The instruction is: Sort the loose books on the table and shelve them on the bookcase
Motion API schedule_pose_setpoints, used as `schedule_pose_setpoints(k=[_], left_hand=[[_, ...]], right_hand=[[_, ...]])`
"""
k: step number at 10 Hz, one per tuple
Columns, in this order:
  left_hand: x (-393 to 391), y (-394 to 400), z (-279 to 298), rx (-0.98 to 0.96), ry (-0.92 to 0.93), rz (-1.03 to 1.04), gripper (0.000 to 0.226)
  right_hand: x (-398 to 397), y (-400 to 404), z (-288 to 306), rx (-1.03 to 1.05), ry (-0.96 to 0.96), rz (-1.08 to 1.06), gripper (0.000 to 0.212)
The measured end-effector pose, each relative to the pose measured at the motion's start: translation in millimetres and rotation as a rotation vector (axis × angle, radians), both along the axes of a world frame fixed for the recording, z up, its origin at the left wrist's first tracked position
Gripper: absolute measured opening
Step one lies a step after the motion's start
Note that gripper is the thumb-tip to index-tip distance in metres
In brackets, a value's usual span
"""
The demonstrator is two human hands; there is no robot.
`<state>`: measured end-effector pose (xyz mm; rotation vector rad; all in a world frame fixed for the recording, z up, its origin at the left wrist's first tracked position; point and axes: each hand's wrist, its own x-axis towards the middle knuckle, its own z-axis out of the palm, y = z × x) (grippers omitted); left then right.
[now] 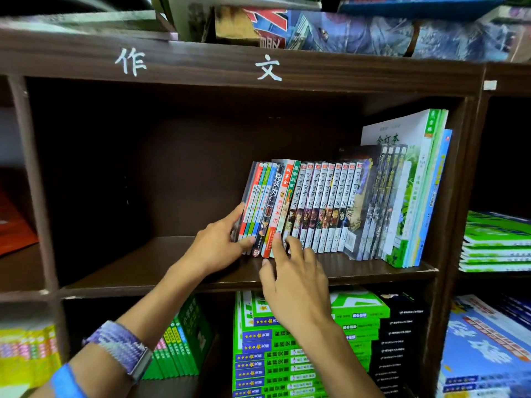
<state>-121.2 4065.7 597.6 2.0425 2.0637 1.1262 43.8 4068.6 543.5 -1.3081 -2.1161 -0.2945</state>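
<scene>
On the middle shelf (143,262) of the dark brown bookcase (201,64), a row of books (324,196) stands upright, leaning slightly to the right against tall green and white books (416,182) at the right wall. My left hand (218,242) grips the thin colourful books (255,193) at the row's left end, thumb on the outer cover and fingers across the lower spines. My right hand (296,282) reaches up with straight fingers, whose tips touch the bottoms of the spines just to the right.
Flat stacks of green books (287,354) fill the compartment below. More green stacks (497,239) and blue books (485,349) lie in the right bay. Green (178,349) and yellow books (26,357) stand lower left. Books (373,33) lie on top of the case.
</scene>
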Motion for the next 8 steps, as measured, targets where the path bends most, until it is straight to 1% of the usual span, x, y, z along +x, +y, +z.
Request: schedule_pose_setpoints(k=[1, 2, 3, 4, 5, 6, 7, 8], left_hand=[[0.7, -4.9, -1.4, 0.014, 0.059, -0.036, 0.081], [3.8, -2.8, -4.5, 0.067, 0.136, -0.005, 0.086], [7.4, 3.9, -11.4, 0.103, 0.313, 0.127, 0.091], [5.6, 6.9, -12.2, 0.083, 0.345, 0.165, 0.093], [3.5, 8.5, -14.3, 0.087, 0.336, 0.134, 0.09], [3.6, 8.6, -16.4, 0.088, 0.348, 0.137, 0.089], [3.2, 8.5, -15.5, 0.13, 0.416, 0.195, 0.079], [7.7, 0.4, -18.4, 0.122, 0.364, 0.188, 0.057]], right_hand=[[-3.9, 2.7, -3.2, 0.023, 0.053, -0.049, 0.067], [-8.0, 4.4, -5.5, 0.052, 0.053, -0.083, 0.063], [-8.5, 0.9, -10.2, 0.099, 0.082, -0.094, 0.056], [-6.9, -2.3, -12.8, 0.124, 0.14, -0.072, 0.045], [-1.5, -1.4, -19.3, 0.198, 0.203, -0.053, 0.03], [-2.2, -2.2, -21.5, 0.208, 0.204, -0.049, 0.032], [0.3, -2.3, -25.7, 0.194, 0.201, -0.017, 0.04], [14.7, -5.0, -29.9, 0.142, 0.144, 0.035, 0.044]])
